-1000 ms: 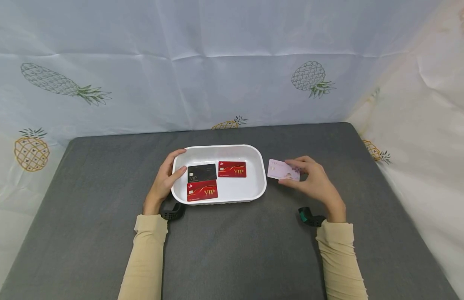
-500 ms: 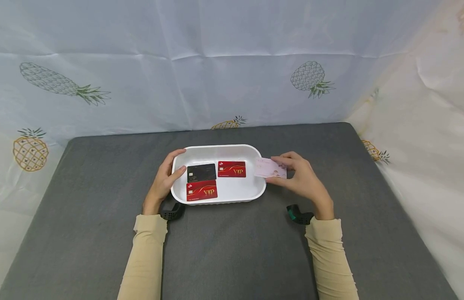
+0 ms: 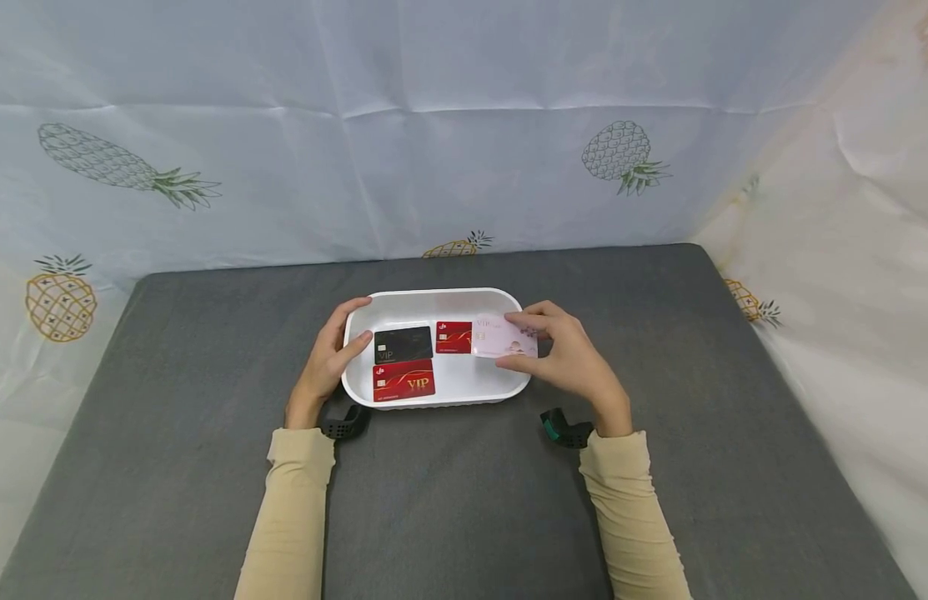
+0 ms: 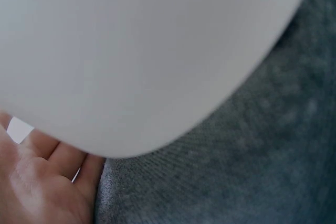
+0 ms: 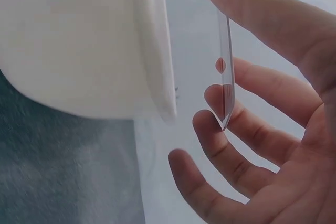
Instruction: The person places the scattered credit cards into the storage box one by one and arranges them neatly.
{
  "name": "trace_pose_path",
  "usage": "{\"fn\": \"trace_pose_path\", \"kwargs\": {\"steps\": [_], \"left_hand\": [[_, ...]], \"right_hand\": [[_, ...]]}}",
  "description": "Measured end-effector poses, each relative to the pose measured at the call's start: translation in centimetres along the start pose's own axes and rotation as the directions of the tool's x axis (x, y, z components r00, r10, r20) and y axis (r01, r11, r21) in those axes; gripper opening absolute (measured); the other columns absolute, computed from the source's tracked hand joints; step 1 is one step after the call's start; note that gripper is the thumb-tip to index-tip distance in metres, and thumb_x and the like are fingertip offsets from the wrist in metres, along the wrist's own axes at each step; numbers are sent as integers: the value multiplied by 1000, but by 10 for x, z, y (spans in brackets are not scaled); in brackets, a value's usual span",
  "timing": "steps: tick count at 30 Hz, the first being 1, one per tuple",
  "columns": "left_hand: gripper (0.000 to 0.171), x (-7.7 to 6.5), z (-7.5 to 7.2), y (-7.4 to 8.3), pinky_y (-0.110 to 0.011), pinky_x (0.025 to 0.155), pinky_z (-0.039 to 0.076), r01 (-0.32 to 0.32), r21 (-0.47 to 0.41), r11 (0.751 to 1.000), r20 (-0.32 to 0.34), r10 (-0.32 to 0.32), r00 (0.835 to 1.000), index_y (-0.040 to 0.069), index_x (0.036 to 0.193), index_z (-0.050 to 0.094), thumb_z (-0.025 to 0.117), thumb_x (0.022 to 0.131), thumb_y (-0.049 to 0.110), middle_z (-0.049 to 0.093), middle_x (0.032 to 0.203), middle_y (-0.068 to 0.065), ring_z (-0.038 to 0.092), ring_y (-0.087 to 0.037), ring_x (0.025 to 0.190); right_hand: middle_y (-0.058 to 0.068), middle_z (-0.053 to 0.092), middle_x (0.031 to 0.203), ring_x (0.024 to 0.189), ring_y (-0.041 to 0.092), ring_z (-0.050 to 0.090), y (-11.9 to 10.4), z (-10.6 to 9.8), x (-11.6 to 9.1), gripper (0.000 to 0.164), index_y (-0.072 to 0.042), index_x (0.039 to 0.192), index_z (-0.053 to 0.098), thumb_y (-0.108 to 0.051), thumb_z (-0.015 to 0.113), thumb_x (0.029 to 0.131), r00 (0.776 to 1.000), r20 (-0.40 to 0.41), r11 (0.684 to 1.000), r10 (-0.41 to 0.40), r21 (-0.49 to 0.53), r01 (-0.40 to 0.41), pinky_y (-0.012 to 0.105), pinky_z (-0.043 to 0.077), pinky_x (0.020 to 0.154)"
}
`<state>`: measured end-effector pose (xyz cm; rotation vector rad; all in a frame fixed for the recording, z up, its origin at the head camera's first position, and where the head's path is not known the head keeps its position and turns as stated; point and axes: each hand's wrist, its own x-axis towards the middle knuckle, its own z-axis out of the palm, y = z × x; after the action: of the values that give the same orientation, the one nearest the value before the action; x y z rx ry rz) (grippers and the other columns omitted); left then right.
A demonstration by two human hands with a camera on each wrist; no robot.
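A white plastic tray (image 3: 464,383) lies on the table. My left hand (image 3: 327,354) grips its left end, thumb over the rim; in the left wrist view several fingers (image 4: 68,158) lie against the tray's outer side. Inside are a black VIP card (image 3: 403,346), a red VIP card (image 3: 405,382) below it, and a second red card (image 3: 453,337) to the right. My right hand (image 3: 564,346) pinches a pale pink VIP card (image 3: 497,337) by its edges, over the tray's right part. This card hides the right half of the second red one. The right wrist view shows the pink card (image 5: 226,72) edge-on, above the rim.
Dark grey cloth (image 3: 464,500) covers the table. A pale curtain (image 3: 464,167) printed with pineapples hangs behind the table's far edge and along the sides. Black straps (image 3: 569,429) sit at both wrists.
My right hand has carried the pink card leftward, from beside the tray to over its right part, partly covering a red card. The left hand and tray have stayed put.
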<state>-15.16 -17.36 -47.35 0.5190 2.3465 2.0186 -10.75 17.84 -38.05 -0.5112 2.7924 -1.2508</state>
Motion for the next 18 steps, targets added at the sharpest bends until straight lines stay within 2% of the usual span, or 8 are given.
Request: {"fn": "trace_pose_path", "kwargs": {"steps": [3, 10, 18], "left_hand": [[55, 0, 0, 0, -14, 89, 51, -3, 0, 1000, 2, 3, 1000, -3, 150, 40, 54, 98, 2, 48, 144, -29, 56, -19, 117], [54, 0, 0, 1, -17, 87, 53, 1, -5, 1000, 11, -1, 1000, -2, 150, 41, 53, 98, 3, 49, 143, -30, 58, -16, 115], [54, -1, 0, 1, -14, 89, 51, 6, 0, 1000, 4, -6, 1000, 0, 151, 41, 53, 99, 3, 48, 146, -29, 56, -14, 116]], "right_hand": [[15, 63, 124, 110, 28, 58, -2, 6, 1, 65, 0, 134, 66, -20, 91, 77, 1000, 16, 1000, -10, 4, 10, 50, 51, 94], [14, 63, 124, 105, 26, 58, -7, 18, 4, 64, -1, 132, 68, -22, 91, 77, 999, 25, 1000, -21, -14, 21, 37, 50, 88], [13, 63, 123, 109, 27, 60, -13, 33, 8, 65, -1, 133, 67, -22, 91, 77, 997, 61, 998, -40, -37, 42, 44, 51, 95]]}}
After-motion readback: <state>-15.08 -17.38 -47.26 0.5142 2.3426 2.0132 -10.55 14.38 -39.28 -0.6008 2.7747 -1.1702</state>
